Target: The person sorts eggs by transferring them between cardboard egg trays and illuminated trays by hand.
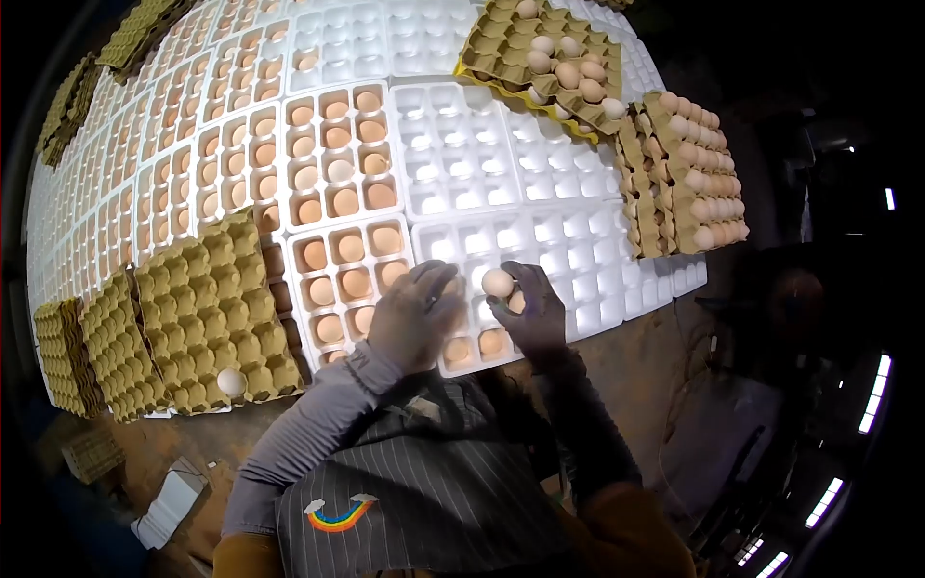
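Note:
My right hand [541, 323] is closed around a pale egg [498, 283] at its fingertips, and a second egg [517, 302] shows against its palm. Both are over a white foam tray [462, 237] of square pockets. My left hand [409, 318] is over the left side of that tray with its fingers curled. A pinkish patch shows between those fingers, too blurred to name. Two brown eggs [490, 342] sit in the tray's front pockets. Just left is another foam tray [318, 273] with a brown egg in each visible pocket.
Cardboard egg trays [207, 299] lean at the left front, one bearing a white egg [230, 382]. At the back right, a cardboard tray [491, 43] carries loose eggs. Beside it stand stacked cardboard trays [665, 207] with many eggs. More foam trays cover the table.

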Demonstrator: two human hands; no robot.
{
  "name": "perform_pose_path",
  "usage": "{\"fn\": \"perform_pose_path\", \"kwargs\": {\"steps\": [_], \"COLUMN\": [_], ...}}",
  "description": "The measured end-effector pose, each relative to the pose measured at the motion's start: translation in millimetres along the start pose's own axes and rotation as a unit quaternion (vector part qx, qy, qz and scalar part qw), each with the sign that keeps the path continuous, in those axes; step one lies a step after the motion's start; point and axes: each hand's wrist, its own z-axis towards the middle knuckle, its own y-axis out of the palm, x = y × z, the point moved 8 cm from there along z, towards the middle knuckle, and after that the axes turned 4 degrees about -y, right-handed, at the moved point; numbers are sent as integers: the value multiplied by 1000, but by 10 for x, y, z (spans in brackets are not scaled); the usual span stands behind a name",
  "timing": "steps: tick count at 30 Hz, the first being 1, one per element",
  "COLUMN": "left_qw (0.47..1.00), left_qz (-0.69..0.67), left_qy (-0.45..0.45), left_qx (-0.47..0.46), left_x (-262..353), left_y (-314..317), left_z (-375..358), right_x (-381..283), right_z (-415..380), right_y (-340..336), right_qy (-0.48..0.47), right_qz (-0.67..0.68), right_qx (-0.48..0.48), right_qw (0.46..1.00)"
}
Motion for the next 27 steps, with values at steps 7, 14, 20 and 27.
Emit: {"fn": "perform_pose_path", "kwargs": {"steps": [7,14,20,27], "left_qw": [996,855,802,816], "left_qz": [60,84,328,369], "left_qy": [-60,-266,-318,-330], "left_qx": [40,438,383,299], "left_x": [-99,-965,-1549,-2059], "left_y": [-338,-1984,-2550,-2347], "left_z": [-286,-2046,-2541,-2517], "right_x": [-134,-1331,-3061,-3140], "right_z": [-88,-193,-777,-543], "right_y": [500,931,2243,2638], "right_qy": [-208,-372,-537,-356], "right_qz": [-99,106,84,206], "right_qx": [-140,-179,-287,-386], "right_qw": [963,905,789,826]}}
